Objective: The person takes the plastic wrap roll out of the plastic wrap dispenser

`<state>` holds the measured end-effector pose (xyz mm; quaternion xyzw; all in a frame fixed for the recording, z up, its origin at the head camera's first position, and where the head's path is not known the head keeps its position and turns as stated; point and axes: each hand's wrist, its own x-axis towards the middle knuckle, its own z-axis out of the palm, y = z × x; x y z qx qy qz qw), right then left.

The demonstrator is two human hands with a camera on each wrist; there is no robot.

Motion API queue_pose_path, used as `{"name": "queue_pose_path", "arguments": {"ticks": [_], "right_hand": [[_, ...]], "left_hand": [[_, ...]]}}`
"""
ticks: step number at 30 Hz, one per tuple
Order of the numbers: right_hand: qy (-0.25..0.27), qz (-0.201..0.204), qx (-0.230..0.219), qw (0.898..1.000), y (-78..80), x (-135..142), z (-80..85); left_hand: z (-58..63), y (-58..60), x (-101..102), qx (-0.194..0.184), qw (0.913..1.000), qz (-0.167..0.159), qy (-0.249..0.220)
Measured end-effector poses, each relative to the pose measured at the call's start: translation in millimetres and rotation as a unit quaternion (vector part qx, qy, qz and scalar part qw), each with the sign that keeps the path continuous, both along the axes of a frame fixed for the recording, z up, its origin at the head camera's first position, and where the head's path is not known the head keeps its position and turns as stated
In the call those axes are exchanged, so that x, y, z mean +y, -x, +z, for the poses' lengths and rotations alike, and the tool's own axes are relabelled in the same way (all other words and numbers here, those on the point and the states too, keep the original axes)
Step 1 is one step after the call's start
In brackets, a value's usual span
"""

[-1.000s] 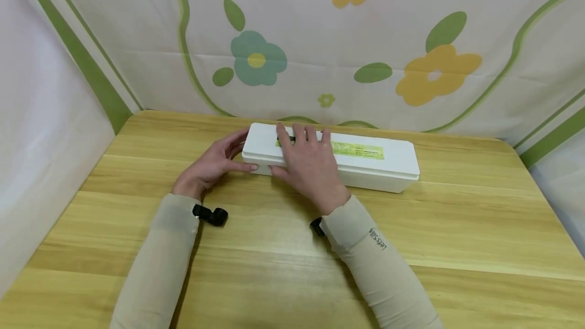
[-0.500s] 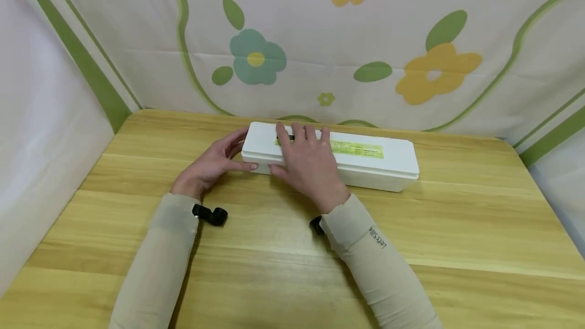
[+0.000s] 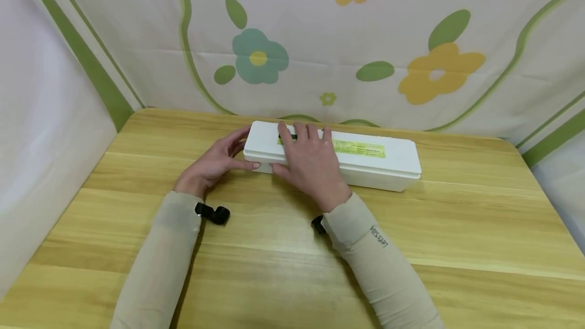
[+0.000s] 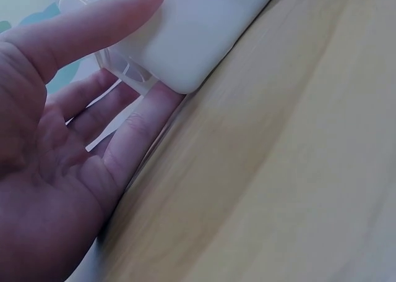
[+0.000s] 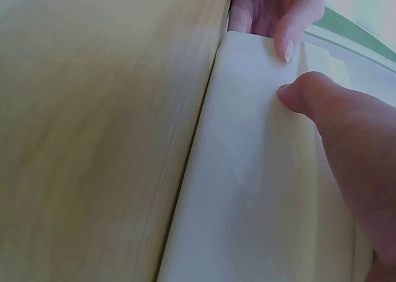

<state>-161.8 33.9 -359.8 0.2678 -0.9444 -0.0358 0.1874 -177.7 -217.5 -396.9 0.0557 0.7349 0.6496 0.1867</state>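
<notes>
A long white plastic box with a lid lies on the table, with a yellow-green label along its top. My left hand holds its left end, thumb on the front face and fingers at the end and underside, as the left wrist view shows beside the box's corner. Over the lid's left half spreads my right hand. Its fingertips reach toward the far edge, and its thumb presses the front face of the box. Part of the label is hidden under that hand.
The wooden table stretches in front of the box and to both sides. A white curtain printed with flowers and leaves hangs close behind the table's back edge. Small black cameras, one of them the left wrist camera, sit on both wrists.
Both hands keep the same hold on the box, and it stays in place. Only the head view shifts very slightly.
</notes>
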Motion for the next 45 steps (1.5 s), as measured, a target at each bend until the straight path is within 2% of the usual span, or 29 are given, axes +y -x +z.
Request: {"name": "queue_pose_path", "arguments": {"ticks": [12,25,33,38,41,45], "right_hand": [[-0.037,0.002,0.017,0.999,-1.5,8.5,-1.9],[-0.023,-0.017,-0.034,0.999,0.2,13.6,3.1],[0.003,-0.024,-0.026,0.999,1.3,15.2,5.1],[0.028,-0.012,-0.03,0.999,1.3,12.4,4.3],[0.025,-0.011,-0.029,0.999,0.6,12.3,4.9],[0.008,-0.018,-0.053,0.998,-0.6,20.0,10.1]], "left_hand": [[-5.4,0.9,7.7,0.016,0.9998,-0.006,0.012],[-6.6,5.4,13.2,0.023,0.9994,-0.018,0.017],[-6.0,7.7,14.1,0.03,0.9991,-0.025,0.016],[-8.0,7.1,9.5,0.027,0.9993,-0.018,0.017],[-10.2,5.7,7.5,0.026,0.9994,-0.014,0.021],[-12.2,4.8,6.7,0.028,0.9993,-0.012,0.02]]}}
